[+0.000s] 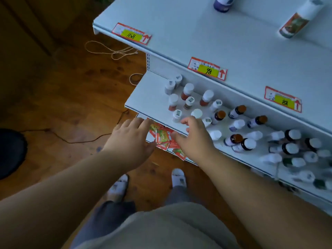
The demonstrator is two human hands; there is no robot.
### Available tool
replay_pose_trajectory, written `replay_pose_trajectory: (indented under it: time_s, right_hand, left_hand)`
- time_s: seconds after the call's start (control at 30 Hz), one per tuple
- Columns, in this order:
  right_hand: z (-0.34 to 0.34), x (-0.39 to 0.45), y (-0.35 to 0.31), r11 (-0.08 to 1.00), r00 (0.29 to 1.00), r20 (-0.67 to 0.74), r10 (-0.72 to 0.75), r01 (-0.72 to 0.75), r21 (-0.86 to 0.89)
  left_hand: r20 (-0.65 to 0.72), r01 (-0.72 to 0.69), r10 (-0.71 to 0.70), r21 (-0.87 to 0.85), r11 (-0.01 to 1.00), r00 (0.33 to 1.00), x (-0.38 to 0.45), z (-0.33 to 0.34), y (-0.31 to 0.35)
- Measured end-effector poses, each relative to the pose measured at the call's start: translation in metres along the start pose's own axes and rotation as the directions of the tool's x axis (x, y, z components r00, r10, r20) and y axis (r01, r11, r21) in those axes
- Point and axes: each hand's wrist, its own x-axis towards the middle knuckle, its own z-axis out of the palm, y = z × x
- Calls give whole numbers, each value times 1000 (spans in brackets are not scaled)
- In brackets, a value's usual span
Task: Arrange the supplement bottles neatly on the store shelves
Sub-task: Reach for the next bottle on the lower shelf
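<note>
At frame centre my right hand (195, 135) hovers loosely curled, holding nothing, over a white-capped supplement bottle (197, 113) on the middle shelf (150, 97); my left hand (132, 136) spreads empty. I judge these bottles light, rigid and tippy: grip the body below the cap

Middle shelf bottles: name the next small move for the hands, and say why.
Probably close the right hand on the white-capped bottle just beyond its fingers and line it up. Both hands are empty, the left hand hovers off the middle shelf, and the bottles stand scattered.

Dim, bluish cast; floor (53, 90) dark at left; bottles (296, 159) at right edge motion-blurred; wide-angle bending.
</note>
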Motion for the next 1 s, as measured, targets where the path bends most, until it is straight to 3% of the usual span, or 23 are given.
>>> replay_pose_trajectory:
  time_s: [0.1,0.23,0.57,0.83,0.9,1.0]
  right_hand:
    - [43,13,1,986,980,-115,161,-155,65]
    - [95,47,15,955,933,-203,296,-285,83]
    - [187,185,105,981,820,-540,192,-170,91]
    - [191,236,132,983,811,-555,186,-158,98]
    - [190,222,119,967,825,-514,235,-143,213]
    - [191,172,89,879,894,-324,311,-141,455]
  left_hand:
    - [26,-113,114,-25,993,993,33,23,-36]
    - [47,-158,162,-69,985,986,72,61,-70]
    - [-23,-275,274,-67,959,962,191,181,-84]
    - [-44,-271,268,-89,958,962,229,217,-83]
    - [-35,-238,236,-139,961,971,220,207,-90]
    - [10,-203,211,-222,954,978,182,182,-103]
